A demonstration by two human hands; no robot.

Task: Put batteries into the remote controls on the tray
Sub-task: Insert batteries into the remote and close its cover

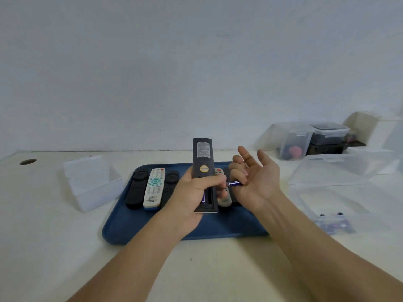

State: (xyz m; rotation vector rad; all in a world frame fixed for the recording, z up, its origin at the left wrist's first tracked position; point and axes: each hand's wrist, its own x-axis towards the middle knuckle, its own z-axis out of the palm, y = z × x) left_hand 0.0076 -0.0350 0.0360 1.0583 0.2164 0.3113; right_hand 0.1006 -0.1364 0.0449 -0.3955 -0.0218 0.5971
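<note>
My left hand (192, 192) grips a black remote (202, 162), held upright over the blue tray (152, 232) with its back facing me and the battery bay open. One blue battery (203, 198) sits in the bay's left slot. My right hand (255, 177), palm up, holds a second blue battery (233, 183) with its curled lower fingers, and my left fingertips touch that battery's left end. On the tray lie two black remotes (136, 190) (171, 184), a white remote (153, 188) and a grey remote (223, 200) partly hidden behind my hands.
An open clear box (91, 184) stands left of the tray. At right a large clear box (340, 192) holds several batteries (333, 223). Lidded containers (314, 138) stand by the wall at back right. A round hole (28, 161) marks the table's far left.
</note>
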